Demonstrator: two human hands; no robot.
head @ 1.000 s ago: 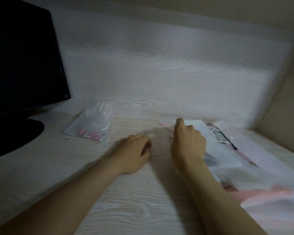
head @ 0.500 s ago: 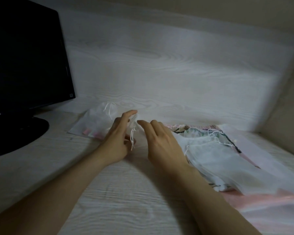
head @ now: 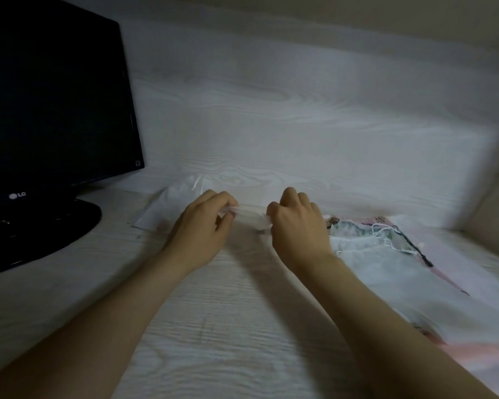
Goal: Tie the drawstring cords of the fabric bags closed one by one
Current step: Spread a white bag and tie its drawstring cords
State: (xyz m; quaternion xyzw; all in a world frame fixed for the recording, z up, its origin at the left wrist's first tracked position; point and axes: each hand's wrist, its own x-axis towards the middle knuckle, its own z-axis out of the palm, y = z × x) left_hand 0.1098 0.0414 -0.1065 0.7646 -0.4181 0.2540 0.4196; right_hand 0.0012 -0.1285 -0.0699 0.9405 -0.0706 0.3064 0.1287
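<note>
We hold the small white fabric bag [head: 249,213] stretched just above the desk [head: 213,326], its long axis running side to side between our left hand [head: 202,226] and right hand [head: 297,228], each pinching one end, both equally near.

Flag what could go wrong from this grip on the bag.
1. The left hand and right hand pinch the thin bag at its ends, stretched between them; a hard pull may slip one grip.
2. The pile lies beside the right wrist; its loose cords could snag.
</note>
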